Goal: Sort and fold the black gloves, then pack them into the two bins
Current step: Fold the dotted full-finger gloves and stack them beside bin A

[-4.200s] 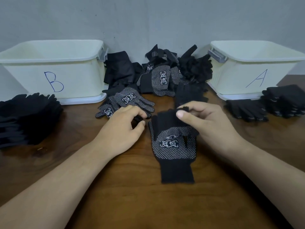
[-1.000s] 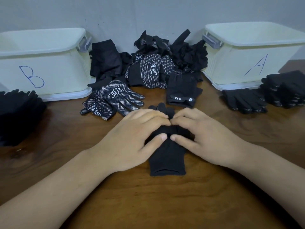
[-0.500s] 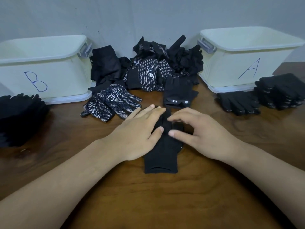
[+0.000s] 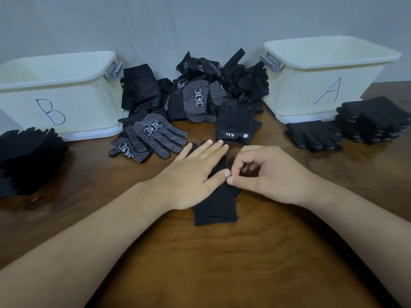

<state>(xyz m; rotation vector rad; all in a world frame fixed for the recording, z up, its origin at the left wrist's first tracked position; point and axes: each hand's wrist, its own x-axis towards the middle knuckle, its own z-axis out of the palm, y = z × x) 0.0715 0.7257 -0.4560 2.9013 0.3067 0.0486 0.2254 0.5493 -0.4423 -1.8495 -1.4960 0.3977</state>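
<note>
A black glove (image 4: 216, 207) lies on the wooden table in front of me, cuff toward me. My left hand (image 4: 191, 174) rests flat on its left half with straight fingers. My right hand (image 4: 266, 172) has curled fingers and pinches the glove's right edge near its middle. A loose heap of black gloves (image 4: 200, 92) sits against the wall between bin B (image 4: 77, 103) on the left and bin A (image 4: 300, 96) on the right. What the bins hold is hidden.
Dotted gloves (image 4: 151, 136) lie left of my hands, and a fingerless 5.11 glove (image 4: 238, 123) lies just beyond them. A stack of gloves (image 4: 24, 156) sits at the far left; more stacked gloves (image 4: 373, 123) and a flat pair (image 4: 315, 134) sit before bin A.
The dotted glove pair was turned dots down under both hands. Since half a second ago my right fingers curled into a pinch at the glove's edge, while my left hand stayed flat on it.
</note>
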